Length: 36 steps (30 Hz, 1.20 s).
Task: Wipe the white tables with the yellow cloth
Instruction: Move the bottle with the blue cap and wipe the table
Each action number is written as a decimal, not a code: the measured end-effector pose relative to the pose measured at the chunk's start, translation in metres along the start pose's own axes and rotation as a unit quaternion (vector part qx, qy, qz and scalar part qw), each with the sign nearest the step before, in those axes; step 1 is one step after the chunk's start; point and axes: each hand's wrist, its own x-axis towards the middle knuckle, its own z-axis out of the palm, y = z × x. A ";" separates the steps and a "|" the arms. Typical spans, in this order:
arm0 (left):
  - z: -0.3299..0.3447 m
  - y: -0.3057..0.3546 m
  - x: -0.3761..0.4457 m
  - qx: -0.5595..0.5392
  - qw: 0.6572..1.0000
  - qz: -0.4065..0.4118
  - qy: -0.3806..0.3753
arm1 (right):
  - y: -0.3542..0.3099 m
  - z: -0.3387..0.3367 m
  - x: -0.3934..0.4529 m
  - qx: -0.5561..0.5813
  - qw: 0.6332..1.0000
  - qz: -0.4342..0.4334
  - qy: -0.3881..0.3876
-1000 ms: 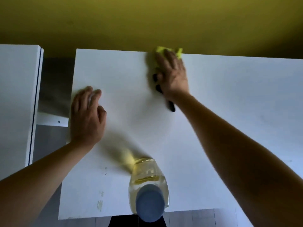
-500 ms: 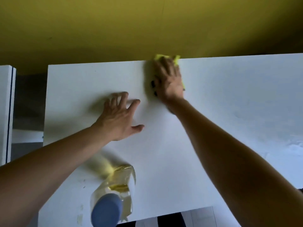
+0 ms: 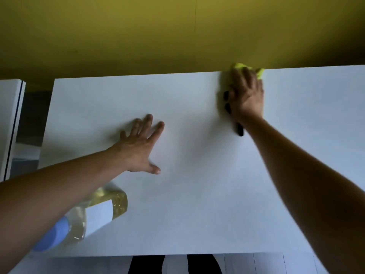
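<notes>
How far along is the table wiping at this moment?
Done: cannot tell; the white table shows no visible wipe trace. In hand: the right hand presses the yellow cloth at the far edge; the left hand braces flat. Left: the second white table.

The white table (image 3: 197, 204) lies bare across its middle and right; a clear bottle (image 3: 94, 214) of yellow liquid stands at its near-left corner, beneath the left forearm.
</notes>
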 end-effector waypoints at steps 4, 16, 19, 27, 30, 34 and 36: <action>0.002 0.001 0.001 0.000 1.000 -0.005 -0.012 | 0.068 -0.033 -0.001 -0.009 0.997 0.068 0.024; 0.003 -0.002 0.005 -0.010 1.000 -0.013 -0.005 | -0.144 0.047 -0.096 0.002 0.993 -0.108 -0.043; 0.002 -0.001 0.004 -0.010 1.000 -0.013 0.004 | -0.137 0.043 -0.102 0.003 0.992 -0.116 -0.048; -0.001 0.000 0.003 -0.002 1.000 -0.009 0.003 | 0.021 -0.029 -0.132 -0.009 0.997 0.074 0.025; 0.000 -0.002 0.004 0.000 1.000 -0.002 0.008 | 0.035 -0.038 -0.140 -0.020 0.990 0.137 0.036; 0.001 -0.004 0.005 0.005 1.000 -0.005 0.009 | -0.026 -0.015 -0.159 -0.012 0.993 0.110 0.039; 0.000 -0.002 0.005 0.012 1.000 -0.005 0.012 | -0.079 0.008 -0.185 0.004 0.999 0.038 0.018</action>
